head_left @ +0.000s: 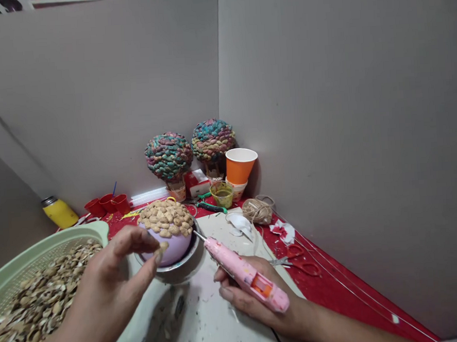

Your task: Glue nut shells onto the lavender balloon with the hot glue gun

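My left hand [119,281] pinches a peanut shell [163,245] between thumb and forefinger. Just behind it, a purple balloon [177,248] rests in a metal bowl [168,268]. Tan peanut shells [165,216] cover the balloon's upper part, while its lower side is bare. My right hand [259,288] is wrapped around a pink hot glue gun [242,271]. The gun's metal tip points up and left, close to the balloon's right side; whether it touches the bowl I cannot tell.
A green basket [100,231] of loose shells [46,301] stands at left. Behind are two coloured shell-covered balls [169,156], paper cups [241,166], a twine ball [258,211], red cups [120,203] and a yellow bottle [61,213]. Red scissors [306,267] lie at right. Grey walls enclose the corner.
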`<state>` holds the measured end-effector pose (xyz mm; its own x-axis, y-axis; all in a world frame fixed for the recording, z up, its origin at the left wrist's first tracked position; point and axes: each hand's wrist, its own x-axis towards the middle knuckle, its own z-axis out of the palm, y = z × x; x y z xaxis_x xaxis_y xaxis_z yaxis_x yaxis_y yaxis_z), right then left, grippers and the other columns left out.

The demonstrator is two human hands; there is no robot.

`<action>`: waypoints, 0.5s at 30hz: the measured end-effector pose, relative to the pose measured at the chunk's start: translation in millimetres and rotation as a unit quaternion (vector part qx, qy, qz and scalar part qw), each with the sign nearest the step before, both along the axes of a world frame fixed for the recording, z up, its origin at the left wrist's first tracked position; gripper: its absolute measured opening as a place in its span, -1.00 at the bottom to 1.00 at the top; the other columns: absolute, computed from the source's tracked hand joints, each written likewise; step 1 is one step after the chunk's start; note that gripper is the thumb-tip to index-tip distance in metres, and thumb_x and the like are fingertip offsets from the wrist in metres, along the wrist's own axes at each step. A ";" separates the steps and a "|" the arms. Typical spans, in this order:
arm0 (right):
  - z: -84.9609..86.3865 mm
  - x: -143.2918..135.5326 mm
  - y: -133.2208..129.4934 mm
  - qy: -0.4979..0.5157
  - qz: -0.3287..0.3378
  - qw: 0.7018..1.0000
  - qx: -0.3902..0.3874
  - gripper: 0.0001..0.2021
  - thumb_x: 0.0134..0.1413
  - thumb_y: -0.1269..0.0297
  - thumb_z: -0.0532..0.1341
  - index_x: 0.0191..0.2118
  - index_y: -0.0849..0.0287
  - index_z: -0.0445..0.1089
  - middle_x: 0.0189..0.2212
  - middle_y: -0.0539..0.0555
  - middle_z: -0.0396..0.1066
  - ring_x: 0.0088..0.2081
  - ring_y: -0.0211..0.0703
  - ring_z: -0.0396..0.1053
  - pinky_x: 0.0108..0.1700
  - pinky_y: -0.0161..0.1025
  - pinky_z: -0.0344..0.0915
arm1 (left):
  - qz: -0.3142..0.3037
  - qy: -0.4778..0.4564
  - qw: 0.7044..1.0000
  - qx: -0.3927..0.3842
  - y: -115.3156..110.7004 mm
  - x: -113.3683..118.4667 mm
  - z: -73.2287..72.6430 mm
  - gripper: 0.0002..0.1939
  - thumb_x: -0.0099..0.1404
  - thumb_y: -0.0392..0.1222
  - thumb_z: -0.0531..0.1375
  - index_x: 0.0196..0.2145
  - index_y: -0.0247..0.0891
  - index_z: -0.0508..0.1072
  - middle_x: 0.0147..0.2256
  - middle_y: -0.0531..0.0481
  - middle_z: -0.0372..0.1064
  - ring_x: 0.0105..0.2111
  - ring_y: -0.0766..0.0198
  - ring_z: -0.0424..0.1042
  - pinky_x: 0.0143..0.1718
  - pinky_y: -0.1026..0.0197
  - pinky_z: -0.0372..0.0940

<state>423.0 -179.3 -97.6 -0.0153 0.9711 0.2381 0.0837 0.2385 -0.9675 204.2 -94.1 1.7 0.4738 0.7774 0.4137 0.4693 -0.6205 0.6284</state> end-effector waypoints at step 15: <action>-11.4 5.6 5.0 -0.043 0.021 0.997 0.060 -0.73 0.07 0.07 0.23 -0.40 0.20 0.35 -0.55 -0.03 0.20 -0.53 -0.29 0.14 -0.47 -0.34 0.17 | -0.086 0.128 0.957 0.246 54.0 34.0 -30.3 -0.89 0.19 -0.43 0.11 -0.36 -0.27 0.34 -0.42 -0.03 0.38 -0.37 0.18 0.35 -0.33 0.17 0.28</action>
<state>428.6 -174.3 -109.0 -0.0800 0.9340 0.3482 0.1529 0.3567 -0.9216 238.2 -40.1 -28.5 0.7122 0.4200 0.5625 0.4336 -0.8933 0.1179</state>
